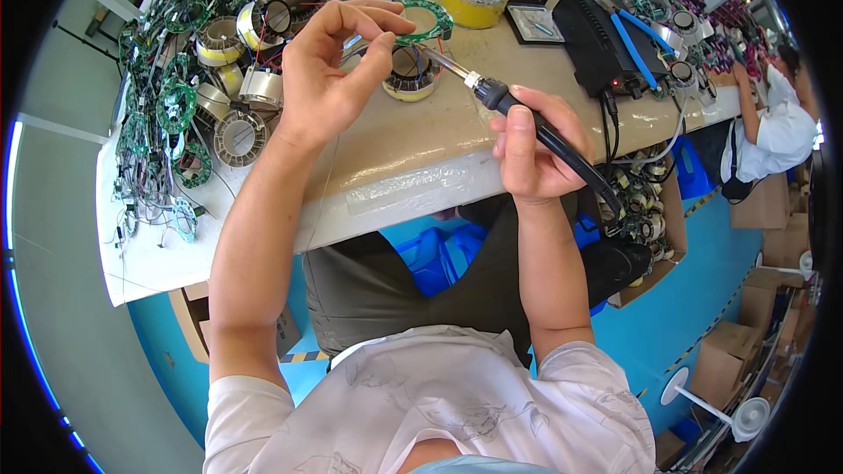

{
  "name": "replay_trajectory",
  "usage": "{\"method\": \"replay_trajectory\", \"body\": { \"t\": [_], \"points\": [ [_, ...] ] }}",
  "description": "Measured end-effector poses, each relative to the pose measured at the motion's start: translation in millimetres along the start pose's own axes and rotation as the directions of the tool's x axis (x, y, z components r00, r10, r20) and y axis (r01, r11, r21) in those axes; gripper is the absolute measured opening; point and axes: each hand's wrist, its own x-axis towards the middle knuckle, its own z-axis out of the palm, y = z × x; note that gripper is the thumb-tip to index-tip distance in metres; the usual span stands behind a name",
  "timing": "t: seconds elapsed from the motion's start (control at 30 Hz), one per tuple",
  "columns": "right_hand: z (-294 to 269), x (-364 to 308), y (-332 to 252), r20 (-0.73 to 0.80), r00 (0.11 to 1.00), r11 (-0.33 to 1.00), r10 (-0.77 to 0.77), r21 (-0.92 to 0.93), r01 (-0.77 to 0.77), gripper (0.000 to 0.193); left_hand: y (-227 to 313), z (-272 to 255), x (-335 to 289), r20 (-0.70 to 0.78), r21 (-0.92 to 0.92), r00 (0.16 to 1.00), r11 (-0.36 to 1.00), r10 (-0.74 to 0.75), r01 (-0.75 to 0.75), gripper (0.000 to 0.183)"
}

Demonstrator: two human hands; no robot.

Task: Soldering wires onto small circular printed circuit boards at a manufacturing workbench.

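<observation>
Soldering step underway: right hand (529, 151) fingers wrapped tight on soldering iron (527, 118), tip at motor stator (411, 73) on workbench (413, 158); left hand (329, 66) pinches thin solder wire near ring-shaped green circuit board (423, 20). Next likely needs steady tip contact at joint.

Brown cardboard boxes (762, 204) — floor, right.

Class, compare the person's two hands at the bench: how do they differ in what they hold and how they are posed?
The left hand is raised, pinching a thin strand between thumb and forefinger beside the green ring-shaped circuit board. The right hand sits lower and nearer the table edge, wrapped around the black grip of the soldering iron, whose tip points toward the board. Both are bare and work over the tan table.
</observation>
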Motion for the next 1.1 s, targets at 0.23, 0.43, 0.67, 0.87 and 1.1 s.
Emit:
{"method": "replay_trajectory", "body": {
  "t": [0.23,0.43,0.67,0.87,1.1],
  "points": [
    [-0.4,-1.2,0.5,-0.013,1.0,1.0,-0.004,0.012,0.005,0.015,-1.0,-0.6,-0.6,0.006,0.016,1.0,1.0,0.026,-0.026,0.01],
    [0.9,-2.7,2.4,-0.004,1.0,1.0,0.001,0.01,-0.001,0.016,2.2,-0.3,-0.2,-0.003,0.015,1.0,1.0,0.001,-0.001,0.009],
    [-2.1,-4.1,2.7,-0.105,0.973,0.952,0.206,0.249,-0.175,0.016,2.1,4.1,2.7,-0.012,-0.013,1.0,1.0,-0.025,0.025,0.008],
    [16.3,20.3,-6.8,0.078,0.992,0.995,0.099,-0.019,-0.097,0.025,0.3,-5.1,-2.5,0.04,0.049,0.999,0.998,0.035,-0.037,0.009],
    [48.5,56.4,-9.8,0.22,0.942,0.965,-0.254,-0.001,0.261,0.034,7.1,0.8,-2.6,0.015,0.031,1.0,0.999,-0.009,0.009,0.01]
  ]
}}
